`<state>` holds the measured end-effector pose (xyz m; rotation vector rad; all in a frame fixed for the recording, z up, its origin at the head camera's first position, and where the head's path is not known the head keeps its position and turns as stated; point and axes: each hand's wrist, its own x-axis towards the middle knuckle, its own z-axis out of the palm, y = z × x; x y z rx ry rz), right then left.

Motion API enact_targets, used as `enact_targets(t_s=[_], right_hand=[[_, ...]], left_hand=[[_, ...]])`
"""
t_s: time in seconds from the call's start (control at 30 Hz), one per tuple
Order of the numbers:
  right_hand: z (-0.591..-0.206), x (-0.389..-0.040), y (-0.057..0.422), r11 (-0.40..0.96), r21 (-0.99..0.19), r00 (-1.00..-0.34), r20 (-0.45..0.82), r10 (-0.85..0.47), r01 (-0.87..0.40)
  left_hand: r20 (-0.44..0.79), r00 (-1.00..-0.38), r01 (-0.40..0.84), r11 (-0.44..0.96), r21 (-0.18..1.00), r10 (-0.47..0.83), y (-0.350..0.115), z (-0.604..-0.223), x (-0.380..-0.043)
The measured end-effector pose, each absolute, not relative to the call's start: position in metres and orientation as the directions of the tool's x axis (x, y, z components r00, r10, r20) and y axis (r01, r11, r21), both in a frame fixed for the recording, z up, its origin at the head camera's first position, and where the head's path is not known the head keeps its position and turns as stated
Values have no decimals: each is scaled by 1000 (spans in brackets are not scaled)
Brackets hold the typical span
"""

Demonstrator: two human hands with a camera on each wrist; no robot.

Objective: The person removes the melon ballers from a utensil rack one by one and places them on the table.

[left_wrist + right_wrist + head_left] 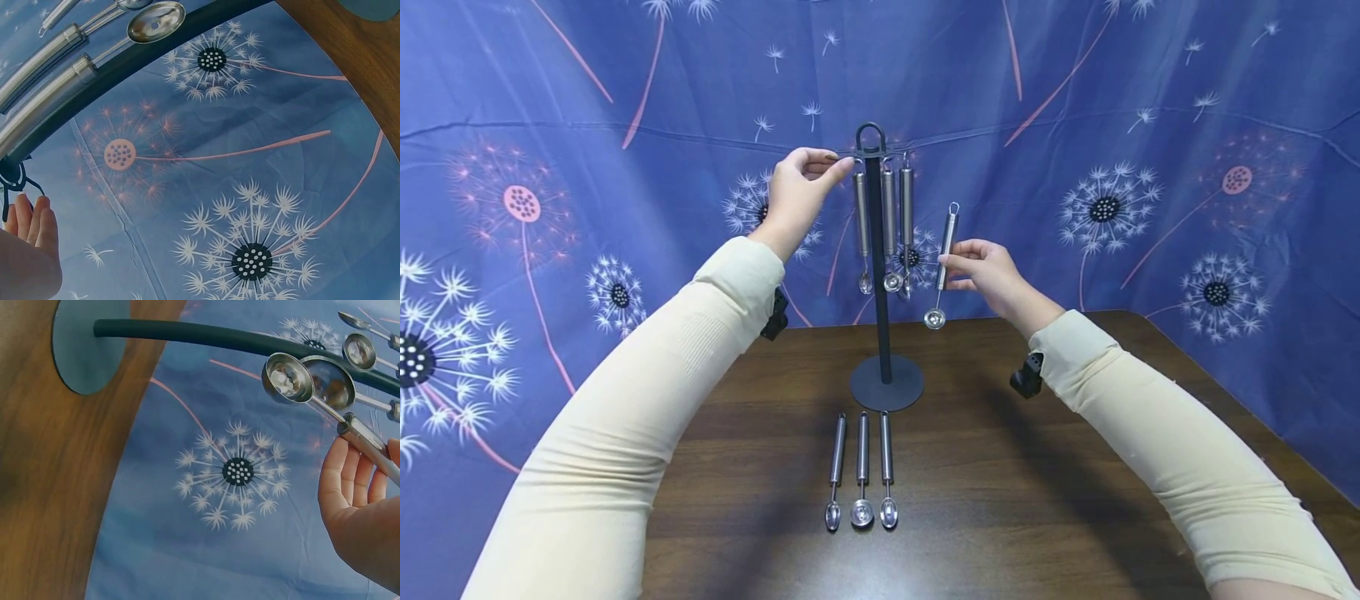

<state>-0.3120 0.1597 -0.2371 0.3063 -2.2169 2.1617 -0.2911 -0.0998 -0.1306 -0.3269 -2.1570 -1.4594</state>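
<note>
A dark metal utensil stand rises from a round base. At its top my left hand pinches one of the small hooks, also visible beside the left hand in the left wrist view. My right hand grips a steel melon baller by its handle, to the right of the stand, its round bowl pointing down. In the right wrist view the melon baller's bowl overlaps a larger round scoop behind it. Several steel scoops hang from the stand, among them an oval one with a hole.
Three more steel scoops lie side by side on the wooden table, in front of the stand's base: a left oval one, a middle round one and a right oval one. A blue dandelion-print cloth hangs behind.
</note>
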Motion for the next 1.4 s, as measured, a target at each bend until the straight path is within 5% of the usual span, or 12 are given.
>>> enact_targets(t_s=[0.37,0.87,1.4], right_hand=[[-257,-302,154,87,-987,-978,118,-174,-134],[-279,-295,155,140,-987,-971,46,-234,-80],[-290,-288,152,138,-989,-969,13,-248,-49]], left_hand=[[520,-851,454,387,803,-79,-98,-129,-293],[416,-892,436,575,693,175,-116,-124,-299],[484,-866,454,603,656,125,-120,-119,-304]])
